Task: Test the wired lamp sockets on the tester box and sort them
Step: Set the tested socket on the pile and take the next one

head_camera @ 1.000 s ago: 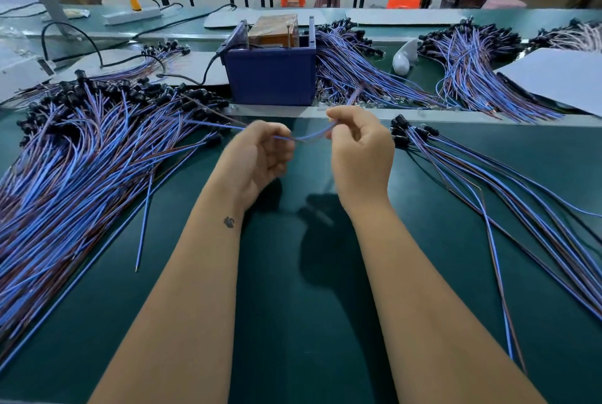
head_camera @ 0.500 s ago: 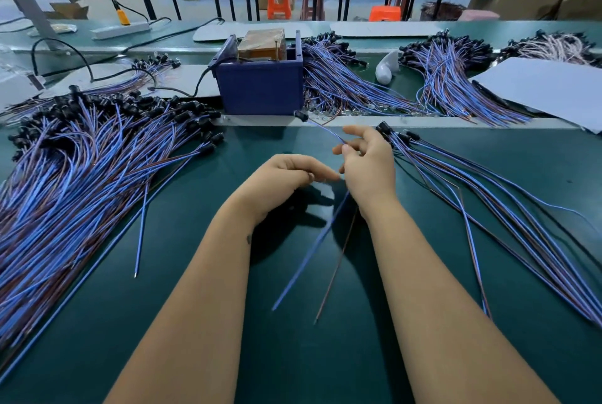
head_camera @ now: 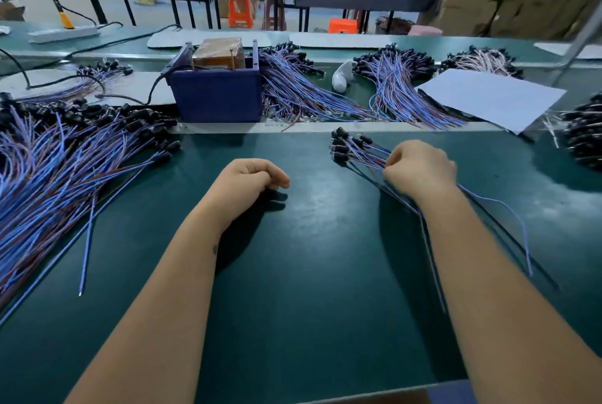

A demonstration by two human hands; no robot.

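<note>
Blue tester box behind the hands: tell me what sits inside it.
Inside the blue tester box a brown tape-wrapped block shows above the rim, with a thin upright pin. The box walls cover everything lower.

Hands now apart. Right hand (head_camera: 420, 169) moves from the middle to the small socket bundle (head_camera: 355, 151) right of the tester box (head_camera: 216, 94), fingers curled on its wires; the single wired socket it held now lies with that bundle. Left hand (head_camera: 249, 177) lets go of the wire and rests loosely curled on the counter (head_camera: 312, 240) below the box.
</note>
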